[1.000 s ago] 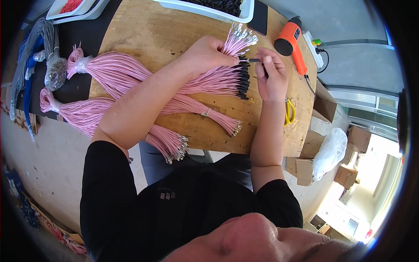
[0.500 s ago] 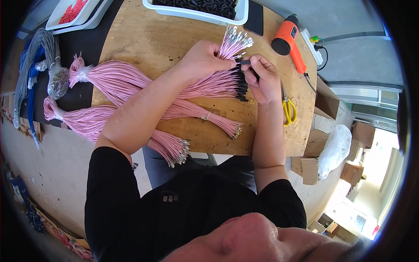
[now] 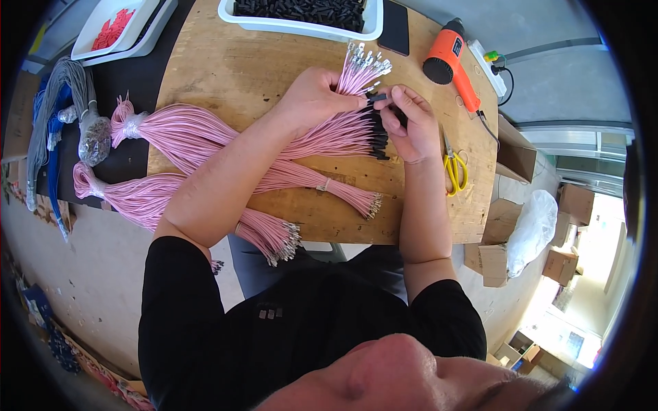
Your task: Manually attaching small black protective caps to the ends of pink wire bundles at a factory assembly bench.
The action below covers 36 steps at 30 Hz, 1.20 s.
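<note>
My left hand [image 3: 317, 94] is closed around a sheaf of pink wires [image 3: 351, 82] above a wooden table [image 3: 240, 55], their metal terminals [image 3: 367, 61] fanned out beyond my fingers, while my right hand [image 3: 413, 127] pinches a short black sleeve [image 3: 377, 98] between thumb and fingertips just beside my left thumb; the hands nearly meet there, though I cannot tell if they touch. The wires look light and supple, apt to flop and splay wherever they go ungripped, so the place to hold them is close behind the terminals, which look thin enough to bend under a hard squeeze. The sleeve seems almost weightless, smooth and easily dropped, best taken lightly by its outer end. Black-tipped ends [image 3: 378, 137] lie between my hands, nearer to me; a white tray [image 3: 301, 27] stands beyond them, with an orange heat gun [image 3: 444, 60] and yellow-handled scissors [image 3: 455, 171] to my right hand's right
</note>
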Each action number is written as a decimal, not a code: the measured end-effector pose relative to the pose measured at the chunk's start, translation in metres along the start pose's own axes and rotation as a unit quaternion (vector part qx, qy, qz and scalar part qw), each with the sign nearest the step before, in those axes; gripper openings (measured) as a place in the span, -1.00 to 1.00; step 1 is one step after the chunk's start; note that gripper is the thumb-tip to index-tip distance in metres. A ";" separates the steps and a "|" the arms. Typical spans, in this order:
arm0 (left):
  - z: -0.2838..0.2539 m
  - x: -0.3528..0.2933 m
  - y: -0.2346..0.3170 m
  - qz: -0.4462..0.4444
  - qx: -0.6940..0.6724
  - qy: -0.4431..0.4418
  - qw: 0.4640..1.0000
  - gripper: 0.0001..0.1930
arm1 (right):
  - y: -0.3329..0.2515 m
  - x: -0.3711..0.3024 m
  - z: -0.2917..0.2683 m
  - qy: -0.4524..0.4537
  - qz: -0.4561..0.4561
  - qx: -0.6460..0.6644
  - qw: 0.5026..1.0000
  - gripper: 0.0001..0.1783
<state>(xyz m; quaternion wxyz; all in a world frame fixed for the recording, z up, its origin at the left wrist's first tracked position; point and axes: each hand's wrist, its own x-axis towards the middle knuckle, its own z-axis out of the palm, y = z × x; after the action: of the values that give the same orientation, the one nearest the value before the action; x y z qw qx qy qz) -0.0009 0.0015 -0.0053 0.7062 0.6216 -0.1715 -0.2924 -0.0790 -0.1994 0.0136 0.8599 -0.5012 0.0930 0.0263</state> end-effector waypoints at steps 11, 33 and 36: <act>0.000 0.004 -0.006 0.003 0.005 0.000 1.000 -0.77 | 0.005 0.002 -0.003 0.091 -0.126 -0.088 0.984 -0.84; -0.002 0.007 -0.014 0.055 0.129 0.033 0.990 -0.77 | 0.004 -0.002 0.004 0.078 -0.096 -0.220 0.968 -0.94; -0.002 0.006 -0.013 0.039 0.101 0.035 0.994 -0.80 | -0.008 0.007 -0.015 -0.012 -0.031 0.125 0.992 -0.79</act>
<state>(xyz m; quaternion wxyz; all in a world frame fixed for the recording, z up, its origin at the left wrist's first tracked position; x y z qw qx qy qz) 0.0023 -0.0018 -0.0195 0.6564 0.6923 -0.1994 -0.2238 -0.0730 -0.2163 0.0121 0.9174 -0.3918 0.0693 -0.0062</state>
